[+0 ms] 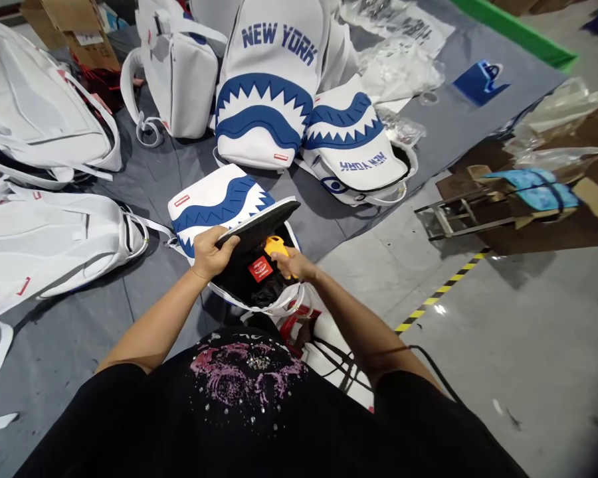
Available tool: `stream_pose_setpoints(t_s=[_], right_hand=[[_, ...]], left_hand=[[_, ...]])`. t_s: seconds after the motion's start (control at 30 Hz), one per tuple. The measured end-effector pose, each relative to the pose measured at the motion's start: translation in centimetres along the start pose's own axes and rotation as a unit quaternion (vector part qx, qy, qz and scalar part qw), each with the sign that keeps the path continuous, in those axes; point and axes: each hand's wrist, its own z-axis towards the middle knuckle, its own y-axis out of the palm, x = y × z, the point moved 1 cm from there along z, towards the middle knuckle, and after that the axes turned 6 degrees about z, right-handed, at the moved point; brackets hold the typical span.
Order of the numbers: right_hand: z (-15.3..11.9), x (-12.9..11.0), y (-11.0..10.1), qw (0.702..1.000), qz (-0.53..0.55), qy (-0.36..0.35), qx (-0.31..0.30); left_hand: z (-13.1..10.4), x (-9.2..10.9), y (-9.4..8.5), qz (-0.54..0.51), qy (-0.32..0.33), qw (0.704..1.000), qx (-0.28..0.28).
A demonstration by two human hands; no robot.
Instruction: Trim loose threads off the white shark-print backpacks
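Note:
An unzipped white backpack (199,194) with a blue wave-and-teeth pattern lies in front of me, its black inside exposed. My left hand (213,252) grips the raised top flap (259,219) of this backpack, thumb on the inner side. In my right hand (295,264), over the opening, is a small yellow tool (275,245) with a hole in its end; its exact kind is unclear. Close to it, a red label (260,269) sits on the dark lining. The fingers partly cover the tool.
Behind stand a white NEW YORK backpack (266,60) and a similar one (353,139) lying over. More white backpacks (54,245) line the left of the grey-covered table (149,292). Clear plastic (401,66) lies at the back. A metal-framed cart (468,212) stands on the floor at right.

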Motion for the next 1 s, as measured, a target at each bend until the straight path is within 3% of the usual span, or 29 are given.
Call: stream_pose_setpoints(t_s=[0.17,0.27,0.43,0.53,0.63,0.7,0.73,0.8,0.87,0.9,0.93,1.0], right_hand=[[-1.2,-4.2,-3.3,0.995,-0.085,0.051,-0.016],[-1.6,-7.0,-4.1,0.973,-0.214,0.082,-0.039],[-1.7,-11.8,-3.9,0.89,-0.439,0.071,-0.101],[-1.1,-14.0,-3.3,0.826,-0.55,0.048,-0.115],[0.1,-15.1,-3.2,0.79,-0.6,0.032,-0.126],[1.3,-15.3,-3.4,0.775,-0.614,0.038,-0.148],[2.1,-15.2,-3.6,0.765,-0.621,0.041,-0.163],[4.1,-14.8,-4.0,0.738,-0.644,0.036,-0.197],[6.6,-14.0,-4.6,0.71,-0.671,0.012,-0.212],[7.9,-13.5,-5.0,0.704,-0.678,-0.004,-0.211],[9.3,-12.9,-5.5,0.711,-0.673,-0.024,-0.205],[11.9,-11.6,-6.6,0.772,-0.604,-0.089,-0.174]], left_hand=[[-0.2,-0.1,0.4,-0.002,-0.026,0.999,0.022],[-0.4,-0.4,0.2,0.015,-0.044,0.996,0.071],[-0.1,-1.5,-0.7,0.159,-0.067,0.976,0.129],[-1.9,-0.5,-1.7,0.231,-0.03,0.965,0.12],[-6.4,3.4,-1.8,0.183,0.08,0.98,-0.016],[-9.5,6.8,-0.5,0.108,0.127,0.977,-0.133],[-10.7,8.3,0.9,0.085,0.109,0.972,-0.191],[-11.8,10.2,4.8,0.09,-0.023,0.944,-0.316],[-11.7,10.7,9.5,0.134,-0.207,0.875,-0.417],[-11.4,10.6,11.6,0.143,-0.261,0.846,-0.442],[-11.2,10.4,13.4,0.145,-0.296,0.825,-0.459],[-11.2,10.5,15.6,0.132,-0.311,0.815,-0.47]])
